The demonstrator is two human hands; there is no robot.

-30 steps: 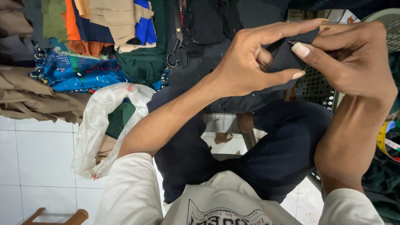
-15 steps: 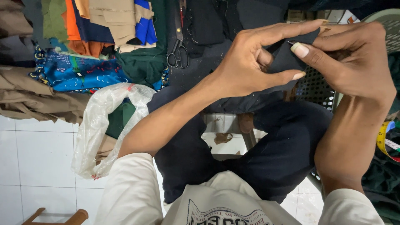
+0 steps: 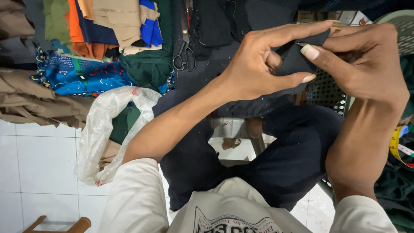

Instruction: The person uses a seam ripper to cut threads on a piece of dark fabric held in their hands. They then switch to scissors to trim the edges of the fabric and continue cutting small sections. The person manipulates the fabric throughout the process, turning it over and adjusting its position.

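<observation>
Both hands, left hand [image 3: 258,64] and right hand [image 3: 366,69], pinch a small dark fabric piece [image 3: 297,60], grips clamped on it, right of the black-handled scissors [image 3: 184,58]; folding step, next needing steady alignment.

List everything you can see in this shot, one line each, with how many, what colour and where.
Small cloth piece: one, black, pinched between both hands, upper right.
Scissors: one pair, black handles, lying on dark cloth, top centre.
Folded fabrics: a stack, orange, tan, blue, green, top left.
Patterned cloth: one, bright blue, left, below the stack.
Brown cloth: one heap, far left.
Plastic bag: one, clear whitish, left of centre.
Perforated basket: one, pale green, behind the hands, upper right.
Tape measure: one, yellow, right edge.
Tiled floor: white, lower left.
Left hand: thumb and fingers on the cloth piece.
Right hand: pinching the same piece.
</observation>
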